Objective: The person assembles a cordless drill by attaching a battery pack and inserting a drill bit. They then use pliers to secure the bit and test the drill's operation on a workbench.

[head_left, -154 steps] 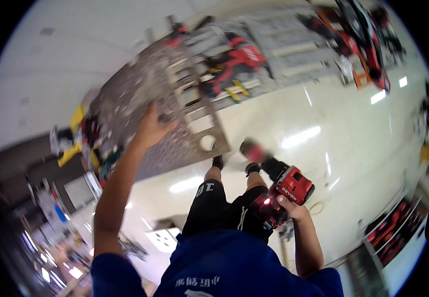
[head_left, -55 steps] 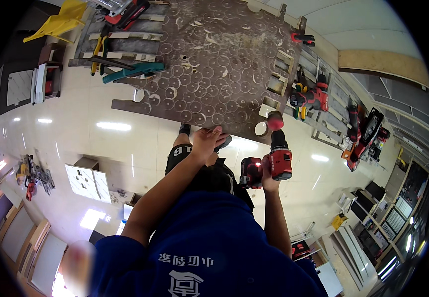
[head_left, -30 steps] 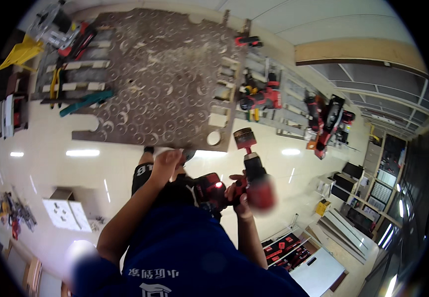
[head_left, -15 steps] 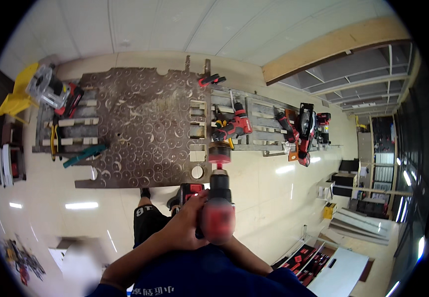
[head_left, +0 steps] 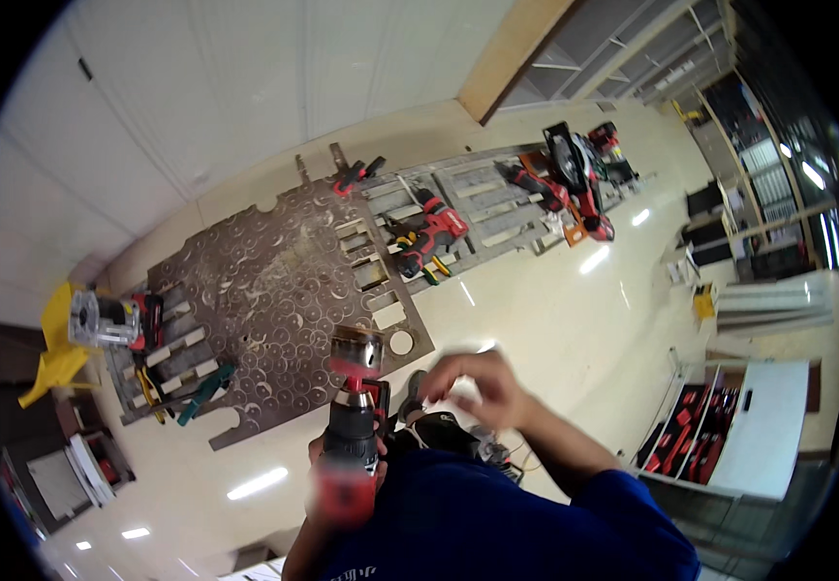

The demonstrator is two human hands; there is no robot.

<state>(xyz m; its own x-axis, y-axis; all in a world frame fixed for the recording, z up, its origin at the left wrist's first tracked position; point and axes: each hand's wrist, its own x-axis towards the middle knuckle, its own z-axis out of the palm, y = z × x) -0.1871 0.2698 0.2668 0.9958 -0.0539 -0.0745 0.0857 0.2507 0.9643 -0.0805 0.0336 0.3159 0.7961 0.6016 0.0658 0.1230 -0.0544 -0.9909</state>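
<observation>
My left hand [head_left: 317,449] is wrapped round a red and black cordless drill [head_left: 350,441], whose body covers most of that hand. A wide hole saw [head_left: 357,352] with a red base sits in the drill's chuck. It points away from me, over the near edge of a brown board [head_left: 279,276] marked with many round cuts. To the right of the drill, my right hand [head_left: 478,385] is raised with bent, parted fingers and holds nothing.
Wooden pallets [head_left: 487,215] lie under and beside the board. They carry a second drill [head_left: 431,235], a circular saw [head_left: 574,174], a router [head_left: 109,320] and teal-handled pliers [head_left: 206,392]. A yellow chair [head_left: 51,353] stands left. A tool cabinet [head_left: 763,426] is at right.
My right hand has come off the drill and moved to the right. The drill, in my left hand, has shifted left and lower in view. The whole view has turned.
</observation>
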